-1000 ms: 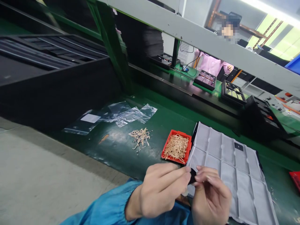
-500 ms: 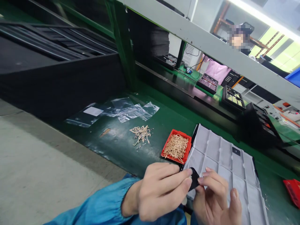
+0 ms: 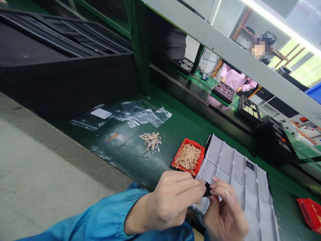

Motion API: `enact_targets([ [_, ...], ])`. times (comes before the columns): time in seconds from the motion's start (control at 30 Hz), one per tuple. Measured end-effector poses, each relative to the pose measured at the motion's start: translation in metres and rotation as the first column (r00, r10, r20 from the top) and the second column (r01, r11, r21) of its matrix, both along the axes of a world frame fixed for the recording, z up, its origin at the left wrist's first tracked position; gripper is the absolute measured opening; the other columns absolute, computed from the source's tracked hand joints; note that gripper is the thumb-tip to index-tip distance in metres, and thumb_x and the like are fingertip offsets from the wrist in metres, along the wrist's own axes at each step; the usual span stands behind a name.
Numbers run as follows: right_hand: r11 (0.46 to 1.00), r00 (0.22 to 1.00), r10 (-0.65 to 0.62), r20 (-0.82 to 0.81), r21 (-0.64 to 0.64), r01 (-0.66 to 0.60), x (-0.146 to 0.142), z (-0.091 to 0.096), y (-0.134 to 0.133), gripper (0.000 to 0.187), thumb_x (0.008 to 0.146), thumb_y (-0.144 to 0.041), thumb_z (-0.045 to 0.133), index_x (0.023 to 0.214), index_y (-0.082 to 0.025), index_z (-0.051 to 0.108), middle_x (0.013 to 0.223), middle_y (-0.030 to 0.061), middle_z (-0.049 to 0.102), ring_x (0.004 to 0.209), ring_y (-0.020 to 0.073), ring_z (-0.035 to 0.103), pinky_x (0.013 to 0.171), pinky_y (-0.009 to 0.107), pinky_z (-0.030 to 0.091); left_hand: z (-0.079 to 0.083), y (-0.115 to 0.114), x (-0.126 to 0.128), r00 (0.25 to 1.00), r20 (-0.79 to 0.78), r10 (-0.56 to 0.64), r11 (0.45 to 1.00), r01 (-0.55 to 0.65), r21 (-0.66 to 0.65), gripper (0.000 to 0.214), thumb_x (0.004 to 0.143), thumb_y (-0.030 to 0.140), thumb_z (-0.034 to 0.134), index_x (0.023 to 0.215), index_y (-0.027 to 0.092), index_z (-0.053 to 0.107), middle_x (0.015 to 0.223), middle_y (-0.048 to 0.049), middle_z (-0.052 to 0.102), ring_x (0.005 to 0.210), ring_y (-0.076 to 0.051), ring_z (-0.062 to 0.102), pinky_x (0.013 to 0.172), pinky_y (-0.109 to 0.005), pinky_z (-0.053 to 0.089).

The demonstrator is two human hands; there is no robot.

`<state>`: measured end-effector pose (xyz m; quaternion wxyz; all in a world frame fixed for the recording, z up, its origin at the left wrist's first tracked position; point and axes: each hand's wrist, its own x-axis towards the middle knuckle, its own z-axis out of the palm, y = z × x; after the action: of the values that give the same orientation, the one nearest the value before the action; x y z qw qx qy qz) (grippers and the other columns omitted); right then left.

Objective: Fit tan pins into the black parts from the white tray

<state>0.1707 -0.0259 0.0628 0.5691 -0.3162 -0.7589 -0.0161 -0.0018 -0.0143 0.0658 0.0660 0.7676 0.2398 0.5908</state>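
Note:
A small flat black piece (image 3: 207,190) is pinched between my two hands, most of it hidden by the fingers. My left hand (image 3: 173,197), in a blue sleeve, grips its left side, fingers closed together. On the other side my right hand (image 3: 225,207) holds it between thumb and fingertips. Both hands are over the near left part of a grey compartmented tray (image 3: 225,167). One similar black piece (image 3: 250,165) with small holes lies in a far compartment of that tray. Just beyond my left hand stands a red box (image 3: 202,154) filled with thin tan pieces (image 3: 188,156).
A loose pile of tan pieces (image 3: 151,140) and clear plastic bags (image 3: 142,115) lie on the green bench (image 3: 125,152). Large black panels (image 3: 75,80) stand at left. Another red container (image 3: 309,212) is at right. Across the line, a person in pink (image 3: 233,78) works beside black trays (image 3: 249,108).
My hands have drawn closer around the black piece, covering more of it, and my right-hand fingers have curled in. The view has shifted slightly. The person opposite now shows their hands.

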Motion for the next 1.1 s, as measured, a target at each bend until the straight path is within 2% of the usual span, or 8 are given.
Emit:
enact_targets([
  [0.2, 0.994, 0.989, -0.087, 0.117, -0.054, 0.093, 0.013, 0.005, -0.006, 0.03, 0.096, -0.001, 0.06, 0.117, -0.022, 0.063, 0.087, -0.0002, 0.074, 0.079, 0.0157, 0.076, 0.075, 0.035, 0.071, 0.007, -0.008, -0.006, 0.993, -0.069, 0.092, 0.993, -0.087, 0.077, 0.021, 0.103, 0.009, 0.049, 0.099, 0.008, 0.07, 0.093, -0.0152, 0.084, 0.068, -0.02, 0.076, 0.061, -0.03, 0.065],
  [0.3, 0.997, 0.996, -0.078, 0.042, 0.016, 0.077, 0.012, 0.008, -0.008, 0.036, 0.097, -0.005, 0.063, 0.129, -0.021, 0.06, 0.082, -0.0023, 0.074, 0.077, 0.0154, 0.075, 0.074, 0.034, 0.069, 0.002, -0.012, -0.007, 0.98, -0.073, 0.183, 0.973, -0.171, 0.153, 0.011, 0.099, 0.009, 0.062, 0.094, 0.013, 0.071, 0.096, -0.0108, 0.085, 0.078, -0.02, 0.079, 0.07, -0.03, 0.069],
  [0.43, 0.997, 0.996, -0.079, -0.047, 0.015, 0.08, 0.007, 0.006, -0.008, 0.045, 0.097, -0.008, 0.067, 0.137, -0.024, 0.057, 0.086, -0.0012, 0.075, 0.076, 0.0169, 0.074, 0.069, 0.036, 0.067, -0.011, -0.01, 0.0, 0.966, 0.091, 0.244, 0.93, -0.259, 0.26, 0.016, 0.099, 0.01, 0.062, 0.087, 0.016, 0.072, 0.091, -0.0085, 0.085, 0.079, -0.019, 0.079, 0.066, -0.029, 0.069],
  [0.6, 0.999, 1.0, 0.0, -0.02, 0.042, 0.001, 0.011, 0.008, -0.006, 0.043, 0.095, -0.006, 0.068, 0.134, -0.02, 0.058, 0.089, -0.0003, 0.074, 0.082, 0.016, 0.075, 0.078, 0.036, 0.068, -0.014, -0.011, 0.008, 0.957, 0.123, 0.263, 0.926, -0.286, 0.245, 0.019, 0.1, 0.013, 0.061, 0.086, 0.017, 0.072, 0.09, -0.0066, 0.085, 0.079, -0.019, 0.08, 0.063, -0.028, 0.069],
  [0.7, 1.0, 0.999, -0.004, 0.054, 0.011, 0.004, 0.017, 0.015, -0.008, 0.037, 0.099, -0.012, 0.065, 0.133, -0.024, 0.059, 0.093, -0.0004, 0.075, 0.086, 0.0163, 0.076, 0.079, 0.037, 0.069, -0.013, -0.013, 0.01, 0.943, 0.179, 0.279, 0.929, -0.312, 0.2, 0.022, 0.1, 0.011, 0.06, 0.081, 0.017, 0.07, 0.085, -0.0045, 0.085, 0.076, -0.017, 0.08, 0.06, -0.025, 0.068],
  [0.83, 0.992, 0.977, -0.082, 0.194, -0.08, 0.099, 0.021, 0.012, -0.014, 0.03, 0.1, -0.014, 0.064, 0.127, -0.026, 0.065, 0.088, -0.0006, 0.077, 0.079, 0.0182, 0.077, 0.075, 0.04, 0.071, -0.013, -0.011, 0.005, 0.968, 0.112, 0.225, 0.936, -0.247, 0.25, 0.019, 0.101, 0.014, 0.06, 0.086, 0.016, 0.071, 0.089, -0.0073, 0.085, 0.078, -0.019, 0.08, 0.06, -0.028, 0.069],
  [0.93, 0.988, 0.981, -0.148, 0.128, -0.016, 0.151, 0.021, -0.005, -0.012, 0.033, 0.098, -0.007, 0.059, 0.123, -0.027, 0.069, 0.089, 0.002, 0.076, 0.075, 0.0197, 0.076, 0.068, 0.041, 0.07, -0.011, -0.007, 0.001, 0.994, 0.024, 0.104, 0.977, -0.107, 0.184, 0.021, 0.105, 0.015, 0.051, 0.098, 0.009, 0.07, 0.091, -0.0146, 0.084, 0.076, -0.022, 0.08, 0.061, -0.032, 0.068],
  [1.1, 0.999, 0.998, -0.01, 0.056, 0.041, 0.008, 0.022, -0.022, 0.002, 0.042, 0.096, -0.006, 0.061, 0.122, -0.038, 0.067, 0.084, -0.0042, 0.073, 0.064, 0.016, 0.071, 0.062, 0.035, 0.068, -0.005, -0.003, 0.003, 0.999, 0.034, -0.007, 1.0, 0.007, -0.015, 0.023, 0.1, 0.005, 0.043, 0.101, 0.008, 0.067, 0.087, -0.0159, 0.081, 0.065, -0.02, 0.076, 0.056, -0.029, 0.061],
])
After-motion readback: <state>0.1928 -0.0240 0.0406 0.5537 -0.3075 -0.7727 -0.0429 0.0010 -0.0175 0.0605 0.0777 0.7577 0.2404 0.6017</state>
